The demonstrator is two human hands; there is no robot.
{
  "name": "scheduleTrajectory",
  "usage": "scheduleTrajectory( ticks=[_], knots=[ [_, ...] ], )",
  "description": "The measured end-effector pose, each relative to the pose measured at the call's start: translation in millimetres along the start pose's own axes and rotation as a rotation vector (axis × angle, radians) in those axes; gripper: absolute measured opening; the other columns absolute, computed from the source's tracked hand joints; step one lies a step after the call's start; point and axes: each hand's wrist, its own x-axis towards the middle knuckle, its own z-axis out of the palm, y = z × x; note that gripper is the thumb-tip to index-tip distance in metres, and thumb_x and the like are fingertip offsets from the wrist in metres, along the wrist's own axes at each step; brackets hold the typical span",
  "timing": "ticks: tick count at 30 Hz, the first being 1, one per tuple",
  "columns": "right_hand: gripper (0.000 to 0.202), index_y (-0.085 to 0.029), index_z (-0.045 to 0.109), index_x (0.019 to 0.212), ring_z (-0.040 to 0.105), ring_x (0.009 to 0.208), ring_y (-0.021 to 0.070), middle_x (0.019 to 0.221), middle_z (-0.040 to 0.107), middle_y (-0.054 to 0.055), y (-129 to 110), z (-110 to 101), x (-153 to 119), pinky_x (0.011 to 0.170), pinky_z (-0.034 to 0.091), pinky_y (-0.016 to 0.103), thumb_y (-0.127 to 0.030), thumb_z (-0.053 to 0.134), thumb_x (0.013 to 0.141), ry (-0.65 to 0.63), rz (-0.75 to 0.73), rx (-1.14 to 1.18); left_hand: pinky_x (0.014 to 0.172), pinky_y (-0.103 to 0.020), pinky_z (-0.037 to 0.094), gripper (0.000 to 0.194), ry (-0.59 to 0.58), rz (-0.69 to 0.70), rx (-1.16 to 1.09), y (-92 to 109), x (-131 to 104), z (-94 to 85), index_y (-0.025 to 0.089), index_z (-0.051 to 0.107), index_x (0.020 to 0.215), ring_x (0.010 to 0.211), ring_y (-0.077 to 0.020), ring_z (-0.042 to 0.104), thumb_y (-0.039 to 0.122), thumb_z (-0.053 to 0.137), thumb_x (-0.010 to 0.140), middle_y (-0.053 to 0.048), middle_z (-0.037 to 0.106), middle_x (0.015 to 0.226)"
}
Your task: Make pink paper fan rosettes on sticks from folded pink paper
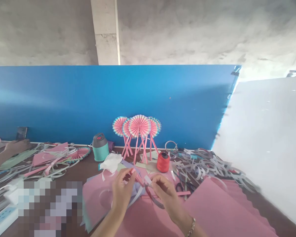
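My left hand [122, 191] pinches the end of a narrow pink paper strip [139, 179] between thumb and fingers. Close beside it, my right hand [165, 195] grips a white strip [148, 179] whose far end meets or nearly meets the pink one; I cannot tell if they touch. A curled strip [155, 199] hangs below the right fingers. Under both hands lie pink paper sheets [148, 219]. Just beyond stands a red thread spool [163, 163]. Dark scissor handles [179, 187] show right of my right hand, near another pink strip [185, 193].
Pink round paper fans [139, 126] stand against the blue partition [64, 98]. A teal container [101, 149] sits left of them, behind white tissue [111, 162]. Loose strips [204, 164] heap at right. Another person's hand [18, 146] is far left; a power strip [3, 215] lies lower left.
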Motion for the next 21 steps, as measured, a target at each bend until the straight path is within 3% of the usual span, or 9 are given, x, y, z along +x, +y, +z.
scheduleTrajectory(
  ticks=[3,5,7,10,13,17,21],
  knots=[
    [0.032,-0.019,0.047,0.071,0.030,0.047,0.0065,0.063,0.052,-0.003,-1,4,-3,0.046,0.023,0.021,-0.049,0.058,0.077,-0.159,0.137,0.112,0.068,-0.029,0.048,0.019,-0.004,0.130,0.039,-1,-4,1.4,0.018,0.065,0.084,0.073,-0.0173,0.058,0.034,0.056,0.079,-0.005,0.064,0.083],
    [0.033,-0.019,0.047,0.072,0.036,0.049,0.0070,0.063,0.057,-0.001,1,6,-3,0.047,0.024,0.021,-0.049,0.060,0.076,-0.242,0.184,0.133,0.070,-0.029,0.047,0.017,-0.004,0.198,0.056,-2,-5,1.6,0.018,0.065,0.086,0.076,-0.0172,0.058,0.031,0.055,0.079,-0.006,0.064,0.085],
    [0.035,-0.019,0.047,0.071,0.045,0.056,0.0093,0.065,0.057,-0.001,3,8,-1,0.050,0.028,0.022,-0.050,0.062,0.074,-0.237,0.164,0.149,0.071,-0.029,0.047,0.017,-0.013,0.223,0.062,-1,-6,1.7,0.019,0.065,0.087,0.076,-0.0170,0.058,0.030,0.056,0.079,-0.006,0.064,0.086],
    [0.040,-0.020,0.046,0.068,0.045,0.056,0.0091,0.066,0.054,-0.002,6,8,4,0.049,0.028,0.022,-0.055,0.063,0.070,-0.133,0.150,0.147,0.069,-0.028,0.047,0.017,-0.064,0.154,0.022,3,-6,2.7,0.018,0.065,0.083,0.072,-0.0163,0.058,0.032,0.057,0.078,-0.005,0.064,0.083],
    [0.044,-0.020,0.045,0.067,0.037,0.049,0.0072,0.064,0.054,-0.002,7,6,8,0.044,0.022,0.022,-0.061,0.063,0.066,-0.084,0.187,0.119,0.066,-0.026,0.047,0.021,-0.165,-0.016,-0.096,9,-6,4.7,0.017,0.065,0.081,0.070,-0.0164,0.058,0.036,0.060,0.076,-0.004,0.064,0.077],
    [0.041,-0.019,0.048,0.062,0.032,0.046,0.0064,0.061,0.053,-0.002,4,2,9,0.043,0.018,0.023,-0.056,0.065,0.065,-0.050,0.192,0.061,0.062,-0.025,0.047,0.030,-0.309,-0.236,-0.267,11,-3,4.9,0.014,0.066,0.080,0.067,-0.0168,0.060,0.043,0.059,0.076,-0.005,0.065,0.070],
    [0.031,-0.018,0.051,0.064,0.027,0.044,0.0055,0.061,0.060,0.000,-3,-7,6,0.044,0.014,0.024,-0.045,0.065,0.070,-0.129,0.234,0.097,0.069,-0.027,0.048,0.028,-0.231,-0.129,-0.194,6,0,2.3,0.015,0.067,0.083,0.075,-0.0182,0.061,0.041,0.059,0.076,-0.006,0.066,0.078]
  ],
)
